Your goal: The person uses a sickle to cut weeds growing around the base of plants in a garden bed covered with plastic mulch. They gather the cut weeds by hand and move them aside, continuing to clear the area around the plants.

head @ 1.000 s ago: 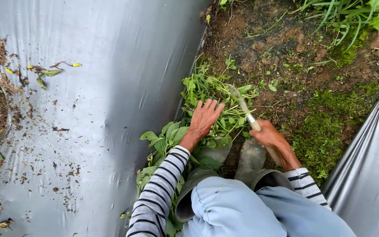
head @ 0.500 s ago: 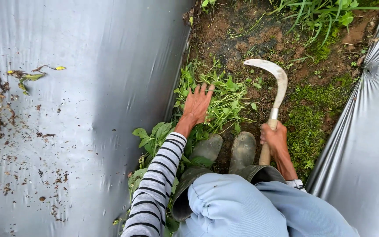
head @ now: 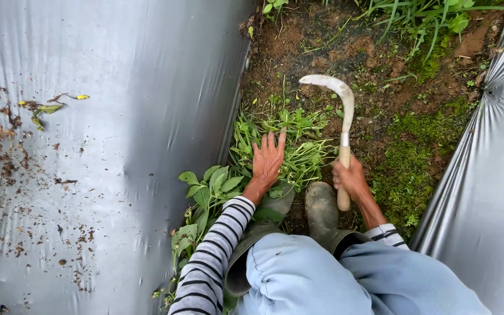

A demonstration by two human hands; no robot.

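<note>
The left hand (head: pixel 268 158) lay flat and open, fingers spread, pressed down on a heap of cut green weeds (head: pixel 298 146) in the furrow between two beds. The right hand (head: pixel 350 177) was closed around the pale wooden handle of a sickle (head: pixel 341 125) — the handle stood nearly upright in the view, and the curved blade arched up and to the left, its tip hanging over bare brown soil (head: pixel 322 52) just beyond the weed heap. The two hands sat near each other but apart, with the weeds between them. Below them showed the toes of two muddy rubber boots (head: pixel 321 207), the right one just beside the butt of the handle. A clump of broad-leaved plants (head: pixel 208 189) grew at the left wrist, against the edge of the silver plastic mulch sheet (head: pixel 118 116) — that sheet covered the bed on the left and carried scattered dry leaves and crumbs of dirt. A second fold of the same sheet (head: pixel 485 175) rose on the right, with green moss (head: pixel 409 169) on the ground beside it. The striped sleeves and light blue trousers filled the bottom of the view.
</note>
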